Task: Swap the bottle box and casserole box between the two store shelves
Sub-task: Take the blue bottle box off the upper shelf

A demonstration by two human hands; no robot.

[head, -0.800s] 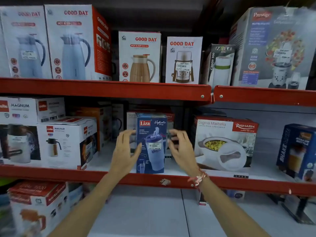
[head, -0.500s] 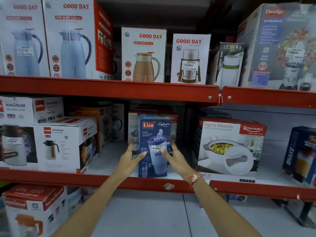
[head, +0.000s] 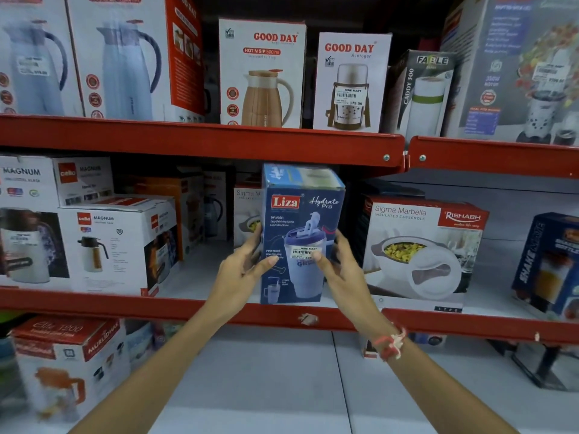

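A tall blue Liza bottle box (head: 300,214) stands upright at the front of the left middle shelf (head: 188,308). My left hand (head: 241,270) grips its left side and my right hand (head: 340,270) its right side, thumbs on the front face. The white and red Sigma Marbella casserole box (head: 419,249) sits on the right middle shelf (head: 485,327), just right of my right hand and apart from it. Behind the bottle box a second Sigma casserole box (head: 247,211) is mostly hidden.
White Magnum flask boxes (head: 116,245) fill the left of the shelf. A dark blue shaker box (head: 548,261) stands at far right. The upper red shelf (head: 200,139) hangs close above the bottle box. More boxes (head: 65,364) sit on the lower shelf.
Both hands have closed in from open, apart positions onto the sides of the bottle box. The view has moved closer to the shelf.
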